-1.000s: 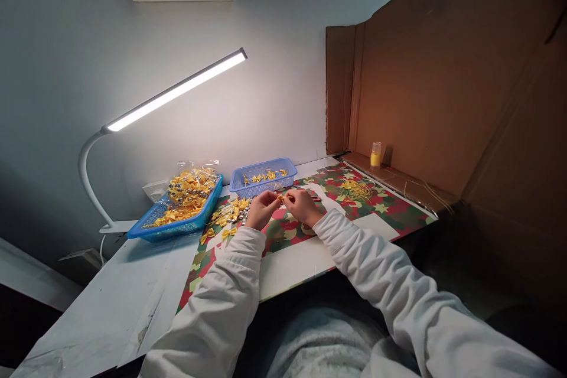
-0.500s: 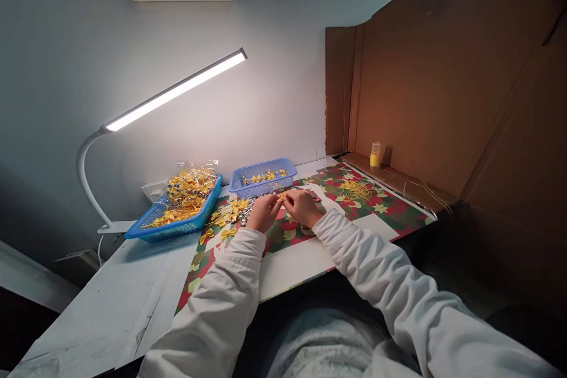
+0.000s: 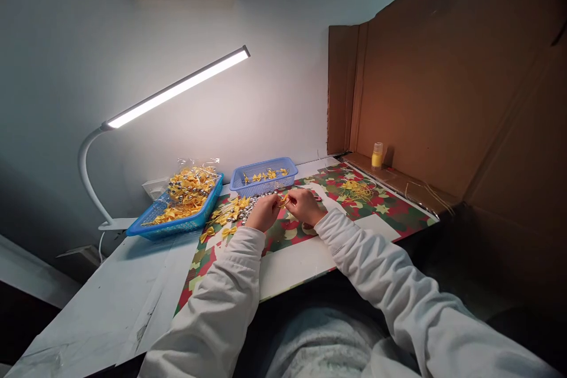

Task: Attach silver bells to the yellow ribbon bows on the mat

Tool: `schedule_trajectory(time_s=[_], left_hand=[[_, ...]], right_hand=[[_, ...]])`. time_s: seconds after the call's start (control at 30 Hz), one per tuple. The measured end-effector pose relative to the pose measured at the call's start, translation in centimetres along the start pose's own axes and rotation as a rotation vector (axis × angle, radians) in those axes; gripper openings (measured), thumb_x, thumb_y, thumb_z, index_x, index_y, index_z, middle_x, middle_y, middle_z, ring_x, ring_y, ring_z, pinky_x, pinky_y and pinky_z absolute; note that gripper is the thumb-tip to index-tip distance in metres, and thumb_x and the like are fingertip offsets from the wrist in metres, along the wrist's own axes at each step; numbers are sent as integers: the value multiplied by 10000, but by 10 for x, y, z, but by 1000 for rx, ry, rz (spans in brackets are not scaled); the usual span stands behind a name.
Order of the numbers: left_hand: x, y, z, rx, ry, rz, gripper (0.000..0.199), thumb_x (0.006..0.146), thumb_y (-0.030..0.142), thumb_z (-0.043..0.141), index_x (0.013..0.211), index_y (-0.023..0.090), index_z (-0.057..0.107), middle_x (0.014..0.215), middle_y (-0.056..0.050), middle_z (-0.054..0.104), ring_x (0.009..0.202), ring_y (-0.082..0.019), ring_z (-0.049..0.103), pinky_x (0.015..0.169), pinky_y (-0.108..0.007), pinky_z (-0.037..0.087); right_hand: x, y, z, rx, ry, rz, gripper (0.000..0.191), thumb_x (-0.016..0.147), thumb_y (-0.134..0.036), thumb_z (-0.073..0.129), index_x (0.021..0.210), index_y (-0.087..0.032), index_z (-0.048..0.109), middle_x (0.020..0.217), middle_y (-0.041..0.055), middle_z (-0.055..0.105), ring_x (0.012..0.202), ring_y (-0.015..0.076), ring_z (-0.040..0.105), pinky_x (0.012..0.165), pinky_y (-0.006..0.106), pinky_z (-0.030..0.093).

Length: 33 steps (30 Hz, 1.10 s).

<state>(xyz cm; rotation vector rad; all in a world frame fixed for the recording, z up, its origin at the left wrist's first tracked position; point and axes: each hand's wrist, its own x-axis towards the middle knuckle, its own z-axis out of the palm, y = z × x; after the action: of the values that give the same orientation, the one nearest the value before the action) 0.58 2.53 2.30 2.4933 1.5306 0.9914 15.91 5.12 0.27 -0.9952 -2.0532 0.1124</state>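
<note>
My left hand (image 3: 264,213) and my right hand (image 3: 305,206) meet over the patterned mat, fingers pinched. Between their fingertips is a small yellow ribbon bow (image 3: 283,201), mostly covered by the fingers. Both hands appear to grip it. Left of my left hand lies a pile of yellow bows (image 3: 234,211) on stems, beside a heap of silver bells (image 3: 249,208). Two loose bows, one of them a yellow bow (image 3: 228,231), lie nearer the mat's left edge.
A blue basket (image 3: 172,230) piled with bows and a bag stands at left, under a lit desk lamp (image 3: 177,88). Behind my hands sits a smaller basket (image 3: 264,188) with bows. Yellow cords (image 3: 355,190) lie at right, near a small bottle (image 3: 377,156) and a cardboard wall (image 3: 443,82).
My fingertips have drawn slightly apart, and more of the yellow bow shows between them. The whole view has shifted a little.
</note>
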Motion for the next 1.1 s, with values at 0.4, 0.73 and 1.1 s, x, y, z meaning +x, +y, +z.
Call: schedule_trajectory(time_s=[0.4, 0.73, 1.1], left_hand=[[0, -3, -1, -702, -168, -273, 284, 718, 422, 515, 598, 165, 530, 541, -6, 535, 506, -108, 477, 514, -232, 400], [1, -3, 1, -734, -157, -282, 308, 680, 459, 567, 596, 177, 477, 533, 31, 495, 492, -82, 456, 516, -220, 396], [1, -13, 8, -810, -165, -475, 285, 612, 400, 593, 521, 176, 442, 436, 54, 430, 399, -56, 380, 455, -211, 354]], right_hand=[[3, -3, -10, 524, -56, 160, 227, 730, -267, 427, 524, -192, 366, 515, -42, 374, 546, 103, 357, 535, 226, 298], [3, -3, -7, 535, -30, 163, 205, 697, -271, 447, 523, -190, 374, 510, -46, 369, 539, 97, 343, 535, 227, 294], [10, 38, -10, 143, -210, 312, 266, 743, -431, 571, 717, -166, 584, 773, 38, 593, 781, 166, 507, 720, 282, 373]])
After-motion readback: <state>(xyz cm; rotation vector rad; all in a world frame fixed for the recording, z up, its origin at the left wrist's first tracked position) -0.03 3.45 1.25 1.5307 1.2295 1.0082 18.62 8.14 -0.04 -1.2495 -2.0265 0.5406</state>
